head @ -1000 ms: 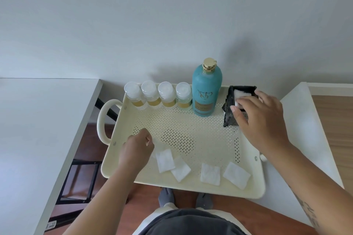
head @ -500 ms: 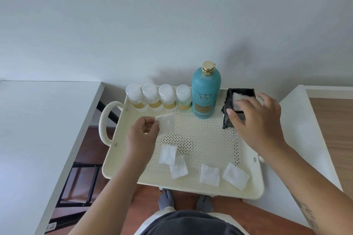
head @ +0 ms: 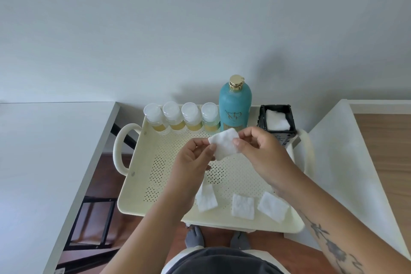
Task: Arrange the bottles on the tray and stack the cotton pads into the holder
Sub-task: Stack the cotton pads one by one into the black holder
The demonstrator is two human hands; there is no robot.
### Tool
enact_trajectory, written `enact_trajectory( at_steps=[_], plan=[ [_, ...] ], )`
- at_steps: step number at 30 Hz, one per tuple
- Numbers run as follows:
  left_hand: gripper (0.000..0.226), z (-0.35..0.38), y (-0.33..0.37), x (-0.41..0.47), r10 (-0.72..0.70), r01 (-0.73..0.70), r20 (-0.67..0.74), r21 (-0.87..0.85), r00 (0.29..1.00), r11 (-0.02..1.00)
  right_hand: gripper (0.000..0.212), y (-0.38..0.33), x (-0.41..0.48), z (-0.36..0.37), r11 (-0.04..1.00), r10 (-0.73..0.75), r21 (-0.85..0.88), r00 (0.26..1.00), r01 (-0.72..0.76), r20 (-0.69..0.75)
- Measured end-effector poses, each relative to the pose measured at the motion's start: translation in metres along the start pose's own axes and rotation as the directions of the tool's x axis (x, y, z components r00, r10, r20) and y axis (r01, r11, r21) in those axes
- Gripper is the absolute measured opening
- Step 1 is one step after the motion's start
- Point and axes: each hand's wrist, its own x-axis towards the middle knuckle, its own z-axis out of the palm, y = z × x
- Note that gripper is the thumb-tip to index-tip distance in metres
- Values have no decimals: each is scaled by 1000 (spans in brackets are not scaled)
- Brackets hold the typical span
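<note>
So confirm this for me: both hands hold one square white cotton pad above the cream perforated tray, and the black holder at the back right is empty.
Not quite. In the head view the black holder already has white pads inside. The rest stands: both hands, left hand and right hand, hold one square white cotton pad above the cream perforated tray.

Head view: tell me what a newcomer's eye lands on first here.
First, the two hands meeting over the middle of the tray: the left hand and right hand pinch one white pad between them. Next, the tall teal bottle with a gold cap at the tray's far edge, four small bottles lined up to its left and the black holder with pads inside to its right.
</note>
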Motion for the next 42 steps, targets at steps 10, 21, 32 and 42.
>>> enact_trajectory(
  at_steps=[10, 21, 32, 42],
  plan=[
    [21, -48, -52, 16, -75, 116, -88, 757, 993, 643, 9, -16, 57, -101, 842, -164, -532, 981, 84, -105],
    [30, -56, -78, 26, -108, 143, -109, 908, 988, 394, 16, 1, 87, -98, 588, -183, -804, 983, 86, -29],
    [9, -63, -81, 32, -121, 147, -93, 795, 988, 588, 15, 35, 35, -62, 500, -468, -856, 873, 135, -135],
    [11, -65, -51, 36, 8, 101, -180, 590, 984, 801, 57, 38, 39, -56, 405, -341, -912, 936, 66, -84]
  ],
)
